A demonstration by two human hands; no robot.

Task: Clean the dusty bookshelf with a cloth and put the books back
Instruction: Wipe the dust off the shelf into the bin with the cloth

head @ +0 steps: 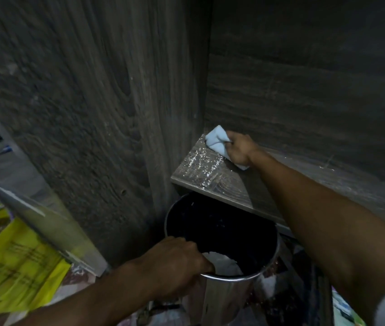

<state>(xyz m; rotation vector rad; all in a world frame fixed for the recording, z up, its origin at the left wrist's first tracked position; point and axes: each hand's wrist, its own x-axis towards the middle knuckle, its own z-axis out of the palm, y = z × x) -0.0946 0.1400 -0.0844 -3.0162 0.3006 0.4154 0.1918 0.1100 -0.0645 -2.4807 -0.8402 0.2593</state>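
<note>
Head view: right hand (239,148) grips cloth (217,140) (crumpled).

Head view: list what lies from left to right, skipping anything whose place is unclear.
yellow printed sheet → left hand → light blue cloth → right hand. The metal bin is left out: it spans below the left hand and the cloth.

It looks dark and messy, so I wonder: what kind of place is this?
Probably a cluttered room at home: a dusty wooden shelf, a shiny metal bin below it, a yellow bag nearby.
</note>
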